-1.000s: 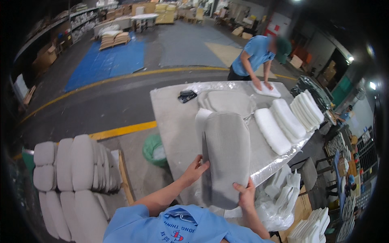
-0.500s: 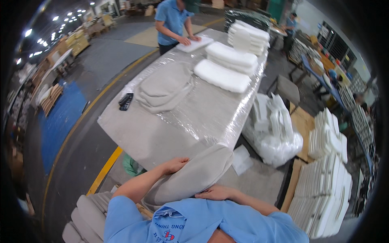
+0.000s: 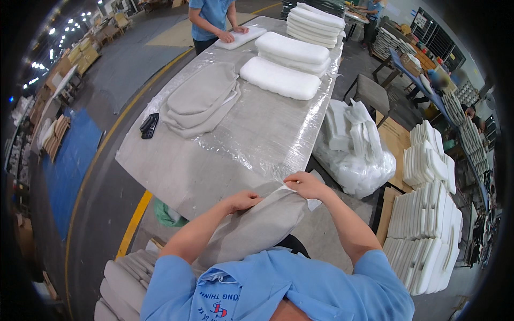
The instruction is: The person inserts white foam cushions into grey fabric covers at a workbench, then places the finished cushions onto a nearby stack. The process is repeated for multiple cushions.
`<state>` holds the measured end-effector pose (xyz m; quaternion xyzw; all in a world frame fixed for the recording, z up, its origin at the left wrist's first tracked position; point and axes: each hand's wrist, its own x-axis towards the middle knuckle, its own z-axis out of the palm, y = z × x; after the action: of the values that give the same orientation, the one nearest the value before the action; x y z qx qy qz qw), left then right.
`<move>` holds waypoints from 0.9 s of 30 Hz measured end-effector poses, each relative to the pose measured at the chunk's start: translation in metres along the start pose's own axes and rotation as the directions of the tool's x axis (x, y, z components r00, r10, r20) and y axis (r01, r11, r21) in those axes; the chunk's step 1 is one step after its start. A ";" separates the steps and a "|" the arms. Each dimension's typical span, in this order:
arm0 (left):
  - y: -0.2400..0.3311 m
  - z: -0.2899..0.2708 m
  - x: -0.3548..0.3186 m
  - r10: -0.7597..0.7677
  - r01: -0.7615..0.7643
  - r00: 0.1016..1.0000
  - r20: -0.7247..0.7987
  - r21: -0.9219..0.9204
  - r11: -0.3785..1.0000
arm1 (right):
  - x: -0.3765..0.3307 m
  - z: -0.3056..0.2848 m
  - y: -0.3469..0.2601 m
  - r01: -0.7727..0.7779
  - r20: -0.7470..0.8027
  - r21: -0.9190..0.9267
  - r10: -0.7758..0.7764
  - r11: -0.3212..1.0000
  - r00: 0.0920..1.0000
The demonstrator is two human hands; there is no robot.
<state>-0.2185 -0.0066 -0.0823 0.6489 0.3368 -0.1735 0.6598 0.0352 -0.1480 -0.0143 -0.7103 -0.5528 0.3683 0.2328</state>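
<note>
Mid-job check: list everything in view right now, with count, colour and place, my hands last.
Table: one, grey, centre
Covers: several, grey, table's left side
Black items: apparently two, black, table's left edge
Table pads: several, white, table's far half
Clear bag: one, clear, right of table
Foam pieces: several, white, on the bag
Chair: one, grey, beyond the bag
Stacked pads: many, white, lower right
Piled cushions: several, grey, lower left
Green bag: one, green, below table's left corner
Mat: one, blue, floor at left
Co-worker: one, blue shirt, table's far end
Background goods: too small to count
Cushion: one, grey, between your hands
Left hand: one, bare, gripping its edge
Right hand: one, bare, pinching its edge
</note>
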 end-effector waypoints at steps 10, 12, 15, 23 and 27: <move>0.004 0.047 -0.016 0.421 -0.196 0.854 -0.304 0.562 0.804 | -0.013 0.012 0.007 -0.029 0.197 0.083 0.012 0.996 0.980; 0.010 0.054 -0.019 0.371 -0.153 0.865 -0.339 0.525 0.837 | -0.015 0.011 0.002 -0.106 0.196 0.068 0.091 0.992 0.976; 0.008 0.057 -0.017 0.395 -0.134 0.817 -0.419 0.529 0.838 | -0.005 0.006 -0.007 -0.124 0.235 -0.043 0.130 0.991 0.963; 0.020 0.051 -0.016 0.066 -0.032 0.914 -0.400 0.092 0.995 | -0.037 0.008 0.006 0.079 0.186 0.212 -0.119 0.974 0.975; 0.006 0.065 -0.023 0.389 -0.244 0.718 -0.578 0.314 0.917 | -0.036 0.005 0.001 0.115 0.162 0.236 -0.156 0.965 0.974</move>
<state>-0.2170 -0.0741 -0.0668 0.7846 0.4002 0.1340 0.4542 0.0276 -0.1829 -0.0093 -0.6037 -0.5736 0.4740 0.2860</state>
